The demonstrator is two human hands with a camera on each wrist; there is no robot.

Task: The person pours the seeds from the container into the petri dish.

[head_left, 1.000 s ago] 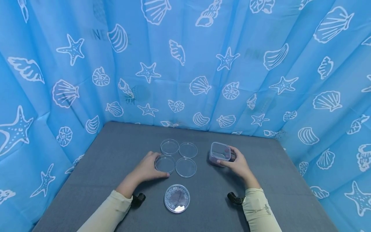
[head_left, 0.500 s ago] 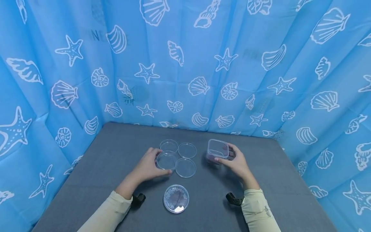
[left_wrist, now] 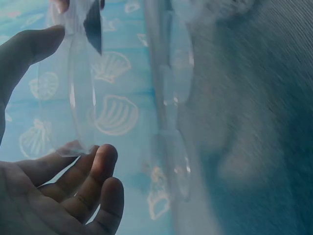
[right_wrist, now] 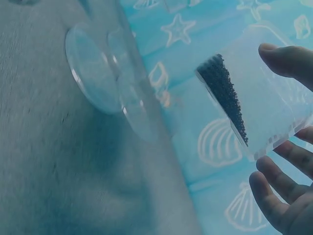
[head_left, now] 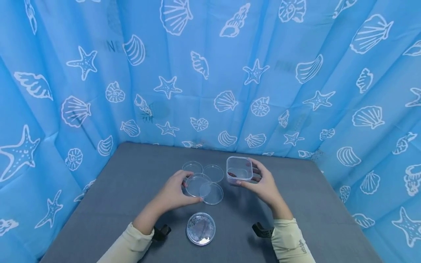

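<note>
My left hand (head_left: 174,191) holds a clear petri dish (head_left: 196,184) by its edge, thumb on the near side and fingers on the far side. Raised, the dish overlaps another one in the head view; in the left wrist view the held dish (left_wrist: 82,98) stands between thumb and fingertips. My right hand (head_left: 266,184) grips a clear, square plastic tub (head_left: 239,170) above the table, thumb at the front and fingers behind. Small dark grains (right_wrist: 225,98) lie piled along one side of the tilted tub. The tub is to the right of the held dish.
Three more clear dishes lie grouped on the grey table: a back-left dish (head_left: 190,165), a back-right dish (head_left: 215,171) and a front dish (head_left: 215,197). Nearer to me sits a round dish with whitish speckled contents (head_left: 201,229). A blue shell-print curtain (head_left: 210,80) surrounds the table.
My left hand has lifted its dish from the group and moved it right. My right hand has raised the tub, carried it left towards the dish and tilted it.
</note>
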